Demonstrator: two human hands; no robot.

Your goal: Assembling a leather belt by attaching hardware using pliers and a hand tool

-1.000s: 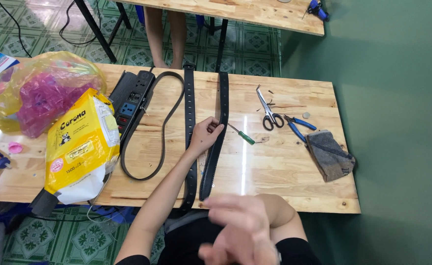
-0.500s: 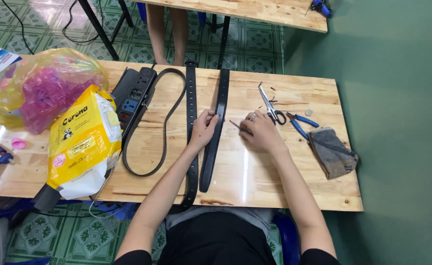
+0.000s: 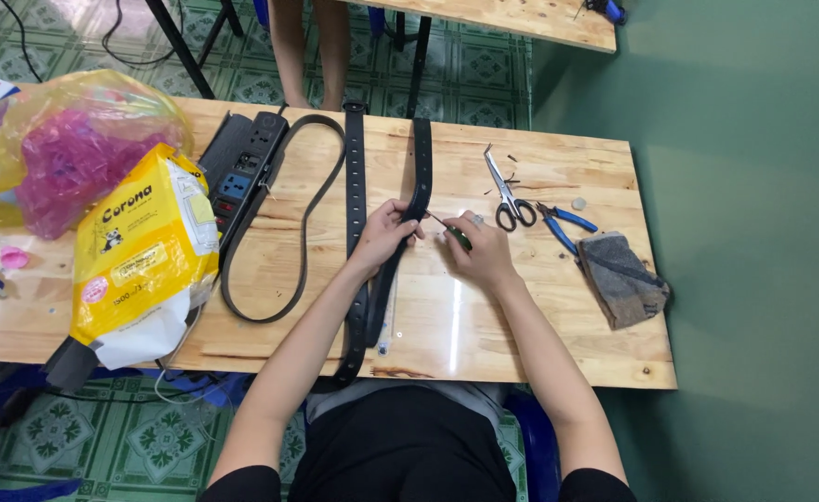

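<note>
while the left hand (image 3: 386, 234) pinches the black belt strap (image 3: 416, 181) left of the scissors (image 3: 505, 193), the right hand (image 3: 480, 249), fingers closed around a green-handled tool (image 3: 454, 234), sets its tip against the strap; blue pliers (image 3: 563, 223) lie right of the scissors.

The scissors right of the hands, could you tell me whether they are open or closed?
Slightly open: the scissors lie flat on the table, blade tips a little apart.
</note>
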